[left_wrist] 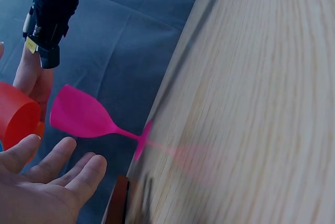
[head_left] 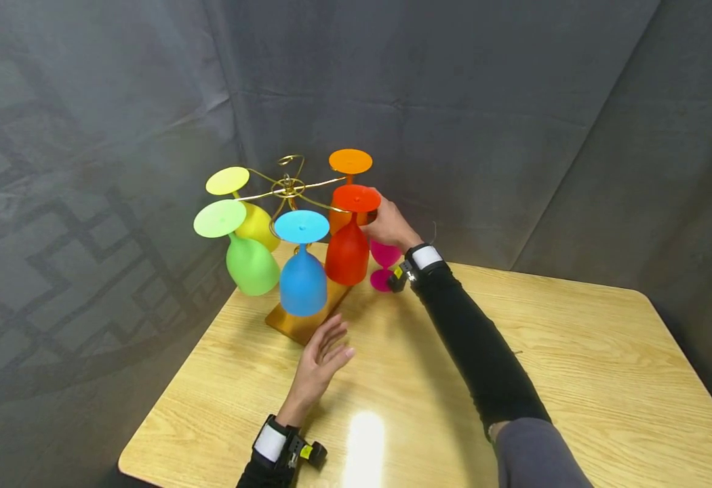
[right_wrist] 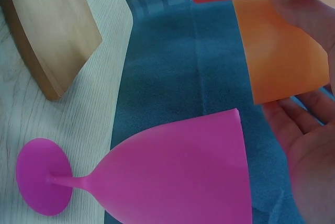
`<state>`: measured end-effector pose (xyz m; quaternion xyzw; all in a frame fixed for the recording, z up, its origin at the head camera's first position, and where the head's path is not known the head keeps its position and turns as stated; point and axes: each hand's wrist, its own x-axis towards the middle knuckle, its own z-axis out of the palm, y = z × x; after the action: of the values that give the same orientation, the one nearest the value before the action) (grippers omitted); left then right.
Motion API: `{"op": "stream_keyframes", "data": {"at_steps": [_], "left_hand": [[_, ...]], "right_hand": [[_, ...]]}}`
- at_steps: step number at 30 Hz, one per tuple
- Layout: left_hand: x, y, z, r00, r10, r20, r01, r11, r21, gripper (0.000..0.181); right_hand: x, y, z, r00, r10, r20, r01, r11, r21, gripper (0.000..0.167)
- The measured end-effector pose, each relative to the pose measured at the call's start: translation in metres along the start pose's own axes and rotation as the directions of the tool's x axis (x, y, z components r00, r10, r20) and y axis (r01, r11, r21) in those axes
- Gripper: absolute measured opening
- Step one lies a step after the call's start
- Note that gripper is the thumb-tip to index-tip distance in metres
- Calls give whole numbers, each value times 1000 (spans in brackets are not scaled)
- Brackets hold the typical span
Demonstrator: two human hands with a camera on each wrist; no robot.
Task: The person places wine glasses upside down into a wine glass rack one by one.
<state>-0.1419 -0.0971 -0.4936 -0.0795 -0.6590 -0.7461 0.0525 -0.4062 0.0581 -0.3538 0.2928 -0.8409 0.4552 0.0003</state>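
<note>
Plastic wine glasses hang upside down by their feet from a gold wire rack (head_left: 287, 188): yellow (head_left: 226, 181), green (head_left: 252, 264), blue (head_left: 303, 281), red (head_left: 348, 254) and orange (head_left: 350, 161). My right hand (head_left: 392, 224) reaches behind the red glass and grips the bowl of the orange wine glass (right_wrist: 288, 51), thumb on one side and fingers on the other. A magenta wine glass (right_wrist: 172, 171) stands upright on the table below that hand. My left hand (head_left: 322, 362), fingers spread and holding nothing, hovers in front of the rack, near the blue glass.
The rack's wooden base (head_left: 298, 325) rests on a light wood table (head_left: 576, 352) towards its back left. Grey cloth (head_left: 453, 122) hangs behind the table and along its left side. My right forearm (head_left: 478, 339) crosses above the tabletop.
</note>
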Motion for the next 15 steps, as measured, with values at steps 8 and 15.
{"op": "stream_keyframes", "data": {"at_steps": [8,15], "left_hand": [[1,0,-1,1000,8,-1,-8,1000,-3,71],[1,-1,-1,1000,8,-3,-8,1000,-2,71]], "right_hand": [[3,1,1,1000,20,0,-20,1000,5,61],[3,4,3,999,52,-1,-52,998,-17,45]]}}
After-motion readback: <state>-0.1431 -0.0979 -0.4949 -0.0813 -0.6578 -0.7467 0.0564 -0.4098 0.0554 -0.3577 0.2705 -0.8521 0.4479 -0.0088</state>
